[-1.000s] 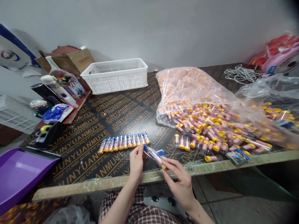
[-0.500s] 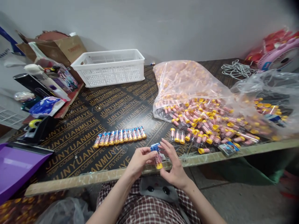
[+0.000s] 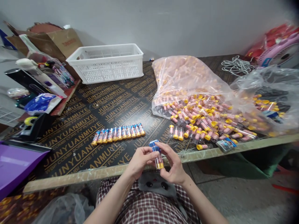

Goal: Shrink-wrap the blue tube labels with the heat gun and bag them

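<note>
Near the table's front edge, my left hand [image 3: 141,159] pinches a small clear tube [image 3: 159,161] with a yellow cap and a blue label around its upper part. My right hand [image 3: 172,162] closes on the same tube from the other side, fingers at the label and thumb by the yellow cap. Left of my hands lies a row of blue-labelled tubes [image 3: 118,133], side by side. To the right, a few unlabelled tubes [image 3: 176,132] lie beside a large pile of tubes [image 3: 205,116] spilling from a clear plastic bag [image 3: 184,73]. A stack of blue labels [image 3: 226,144] rests at the front edge.
A white basket [image 3: 106,63] stands at the back. At left are a tape dispenser [image 3: 34,126], a purple dustpan [image 3: 21,166], and a shelf with bottles and a cardboard box [image 3: 66,42]. A white cord [image 3: 237,65] and pink fan [image 3: 280,56] are at the back right.
The fingers of my right hand have closed in on the tube and its label. The view has shifted slightly, so the table items appear a little higher.
</note>
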### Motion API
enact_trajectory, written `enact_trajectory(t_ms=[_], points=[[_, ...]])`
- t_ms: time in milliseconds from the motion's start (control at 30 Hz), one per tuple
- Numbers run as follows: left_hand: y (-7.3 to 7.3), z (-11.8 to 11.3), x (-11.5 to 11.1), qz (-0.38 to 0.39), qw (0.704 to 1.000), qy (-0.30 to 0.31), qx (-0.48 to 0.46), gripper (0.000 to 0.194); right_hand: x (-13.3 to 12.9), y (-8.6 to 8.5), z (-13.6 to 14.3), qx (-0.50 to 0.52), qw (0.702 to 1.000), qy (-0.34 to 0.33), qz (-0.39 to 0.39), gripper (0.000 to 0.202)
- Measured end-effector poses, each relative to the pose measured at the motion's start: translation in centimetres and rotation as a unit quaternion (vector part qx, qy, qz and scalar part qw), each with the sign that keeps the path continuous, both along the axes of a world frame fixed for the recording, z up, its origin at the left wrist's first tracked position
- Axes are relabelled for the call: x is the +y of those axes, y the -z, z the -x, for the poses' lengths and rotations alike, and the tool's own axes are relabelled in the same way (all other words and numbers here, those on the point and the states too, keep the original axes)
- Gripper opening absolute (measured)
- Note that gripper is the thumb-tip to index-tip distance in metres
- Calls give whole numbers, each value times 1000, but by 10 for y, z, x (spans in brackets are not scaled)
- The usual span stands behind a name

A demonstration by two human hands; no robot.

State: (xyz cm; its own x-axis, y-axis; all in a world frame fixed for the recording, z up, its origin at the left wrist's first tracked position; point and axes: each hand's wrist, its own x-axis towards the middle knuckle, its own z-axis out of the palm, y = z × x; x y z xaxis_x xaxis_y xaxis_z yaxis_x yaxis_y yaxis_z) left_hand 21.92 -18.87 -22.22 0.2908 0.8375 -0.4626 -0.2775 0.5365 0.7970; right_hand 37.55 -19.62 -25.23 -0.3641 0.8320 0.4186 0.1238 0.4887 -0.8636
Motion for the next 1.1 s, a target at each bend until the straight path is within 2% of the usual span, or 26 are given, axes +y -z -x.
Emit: enact_trajectory(t_ms=[500, 700, 800, 867, 900, 933, 1000, 1033, 1100], points=[[-4, 2, 2, 10, 1000, -8, -13, 34, 1, -1, 3, -21, 1000, 22, 8, 80], [-1, 10, 5, 4, 999, -42, -21, 35, 8, -5, 17, -34, 999, 2, 7, 78], [-2, 45, 20, -46, 996, -72, 24, 36, 26, -11, 36, -70, 997, -23, 0, 80], [-7, 89, 31, -103, 975, -130, 146, 36, 42, -14, 50, -102, 994, -24, -22, 82], [-10, 115, 36, -130, 950, -161, 234, 36, 50, -14, 55, -121, 992, -13, -29, 81], [-13, 143, 39, -153, 911, -194, 331, 37, 58, -12, 60, -143, 989, 2, -29, 78], [-16, 195, 44, -171, 807, -230, 517, 39, 72, -3, 66, -184, 982, 34, -12, 69], [-15, 217, 46, -160, 769, -221, 579, 39, 78, 4, 67, -199, 979, 48, -1, 66], [-7, 250, 50, -123, 739, -160, 642, 38, 85, 18, 70, -216, 974, 60, 17, 64]])
